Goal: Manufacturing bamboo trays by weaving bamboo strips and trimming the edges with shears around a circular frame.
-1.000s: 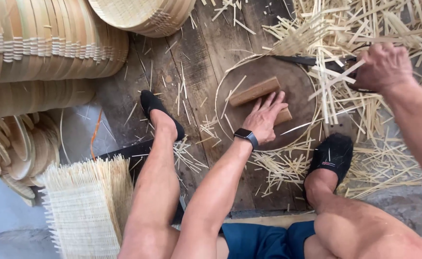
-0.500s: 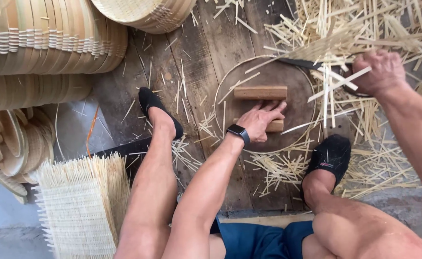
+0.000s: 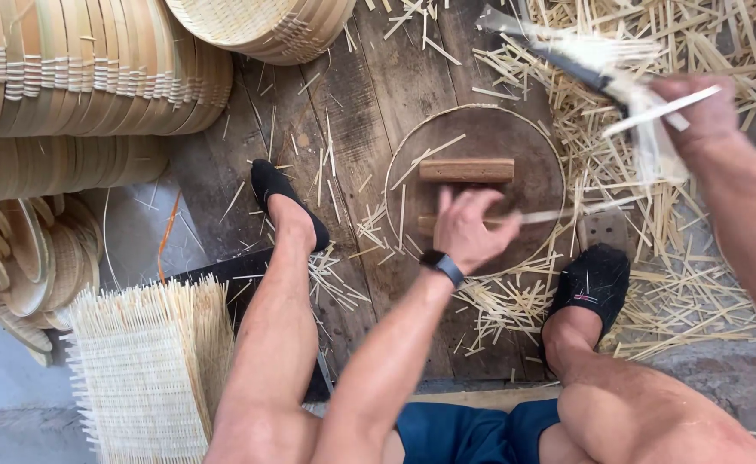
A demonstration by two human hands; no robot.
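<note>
Stacked woven bamboo trays are being kept along the top left, with another round basket lying at the top edge. Smaller round trays are being stored on edge at the left. A flat woven bamboo mat with loose ends is lying at lower left. Bamboo offcuts are being left scattered over the wooden floor planks.

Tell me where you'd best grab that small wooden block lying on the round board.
Probably across its two long edges, coming straight down from above. The wooden block lies flat on the round board, its long sides bare and free. The left hand sits just nearer the person, so the far side is the more open.
</note>
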